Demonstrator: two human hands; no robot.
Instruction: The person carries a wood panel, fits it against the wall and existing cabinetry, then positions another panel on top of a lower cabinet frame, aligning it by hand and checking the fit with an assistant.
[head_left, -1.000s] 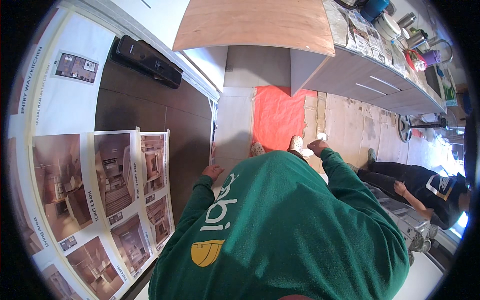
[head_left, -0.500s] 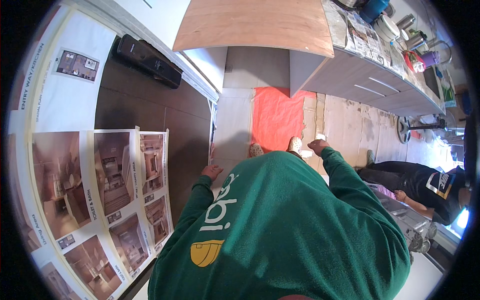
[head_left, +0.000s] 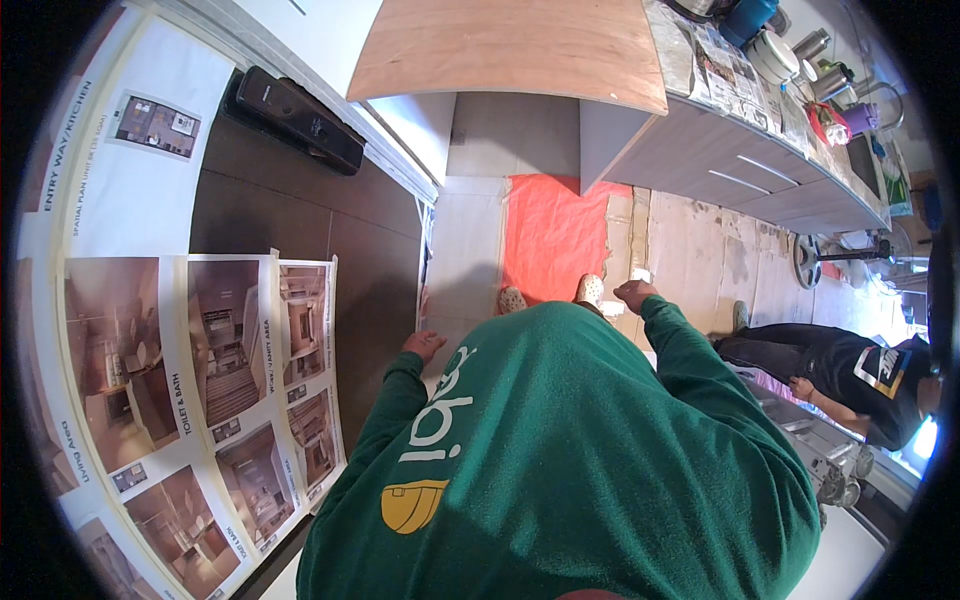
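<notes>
Standing with both arms lowered in green sleeves (head_left: 690, 360). Holding nothing visible in the left hand (head_left: 428, 346), half spread with fingers slightly bent, beside the right-hand edge of the dark door (head_left: 375, 270) and to the right of the printed sheets (head_left: 235, 345). Curling the right hand (head_left: 635, 292) loosely near the speckled clogs (head_left: 590, 289), above the brown floor covering (head_left: 700, 245) and right of the red sheet (head_left: 555, 235); unable to tell of anything pinched there. Showing almost no shift in either hand since a second ago, hence no new contact apparent. Finding change mainly far right, with pink cloth (head_left: 768, 386) now more exposed beside a co-worker's hand (head_left: 801, 389), well apart from both.
</notes>
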